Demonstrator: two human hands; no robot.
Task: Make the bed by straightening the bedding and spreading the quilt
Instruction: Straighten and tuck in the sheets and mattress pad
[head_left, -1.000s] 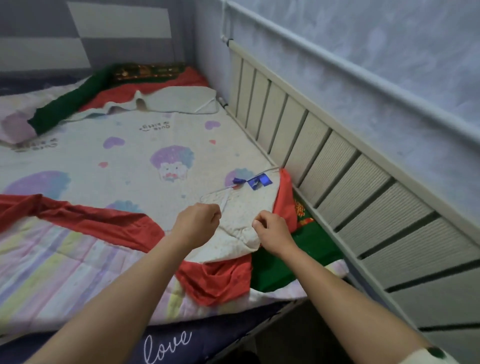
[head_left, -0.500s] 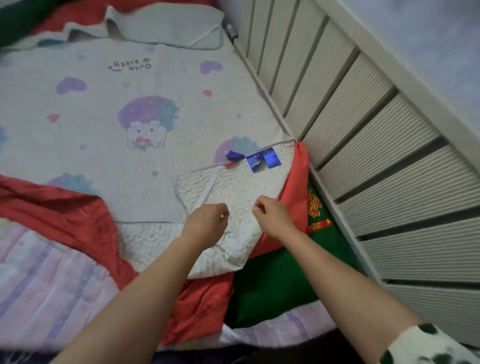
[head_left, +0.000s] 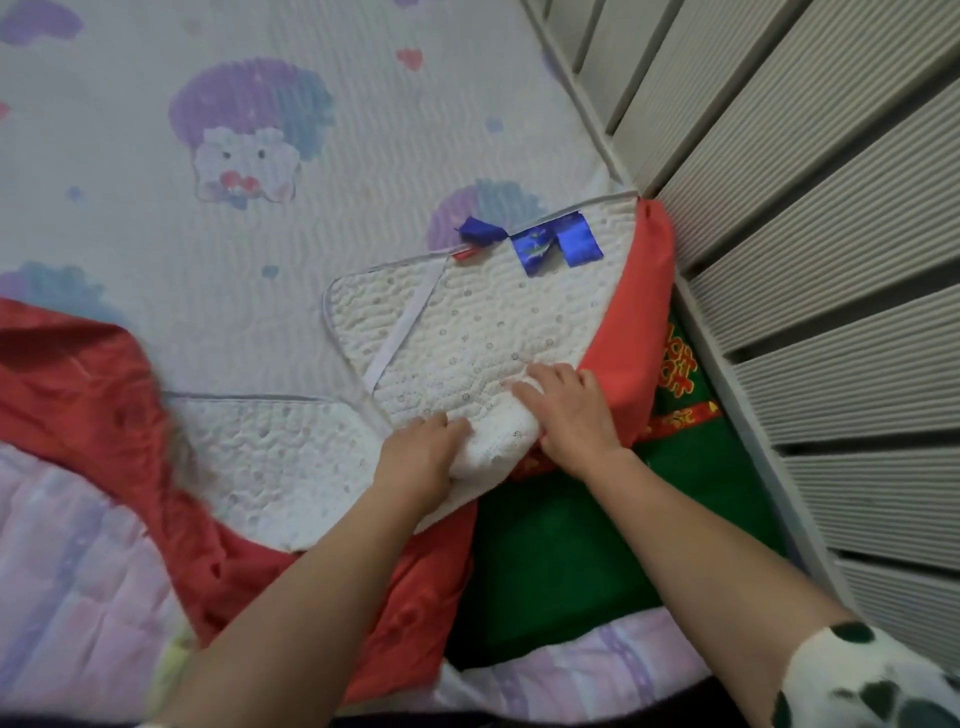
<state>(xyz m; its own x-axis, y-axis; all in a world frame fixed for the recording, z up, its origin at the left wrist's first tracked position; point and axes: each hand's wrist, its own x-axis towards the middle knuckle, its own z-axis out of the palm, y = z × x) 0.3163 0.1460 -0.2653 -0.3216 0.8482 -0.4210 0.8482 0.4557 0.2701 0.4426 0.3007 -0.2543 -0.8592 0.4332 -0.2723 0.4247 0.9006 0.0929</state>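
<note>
2 hands met at the near-right corner of the bed: the left hand (head_left: 421, 452) curled its fingers round a bunched roll of the turned-back corner (head_left: 467, 332) of the mattress pad (head_left: 156, 234), and the right hand (head_left: 566, 415) bent its fingers over the same roll from the other side, a spotted sleeve (head_left: 872, 680) showing at that arm. Nearest the camera lay the striped quilt (head_left: 62, 545), pushed down along the foot edge. A rumpled red sheet (head_left: 78, 384) crossed above it, and a green cloth (head_left: 571, 561) lay beside the right forearm. Gold characters (head_left: 680, 369) on that cloth were too blurred to read. The turned-back corner showed its dotted white underside, crossed by 1 elastic strap (head_left: 405, 332). Blue ribbon tags (head_left: 556, 241) hung at its far edge, their print too small to make out. Beyond, the pad lay flat with purple cartoon figures, a broad open stretch to the left. Its right edge ran tight against the slatted side panel (head_left: 831, 260).
</note>
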